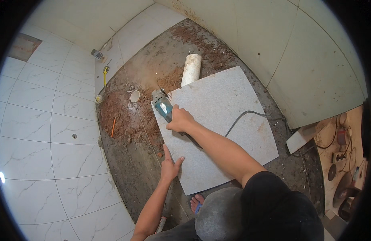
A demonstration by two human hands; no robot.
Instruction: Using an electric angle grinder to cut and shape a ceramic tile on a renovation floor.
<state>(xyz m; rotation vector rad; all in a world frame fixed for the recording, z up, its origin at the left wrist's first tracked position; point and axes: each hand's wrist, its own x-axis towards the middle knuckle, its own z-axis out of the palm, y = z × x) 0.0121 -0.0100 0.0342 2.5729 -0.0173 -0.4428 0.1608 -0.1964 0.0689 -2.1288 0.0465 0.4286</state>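
My right hand (177, 118) grips a teal angle grinder (163, 105) at the upper left corner of a large speckled grey tile (225, 100); a haze of dust hangs beyond the grinder's head. Its cord loops across the tile to the right. My left hand (169, 164) holds the tile's left edge, thumb on top and fingers along the side, partly hidden. A white pipe (192, 66) lies behind the tile. A round white pipe opening (135, 95) shows in the reddish rubble to the left.
Marble-look wall tiles (73, 156) are at left, with an orange pencil (113, 127) and yellow tape measure (106, 75) near them. A pale panel (298, 64) borders the right. Cables, discs and tools (342, 156) lie at far right. My sandalled foot (196, 203) is below the tile.
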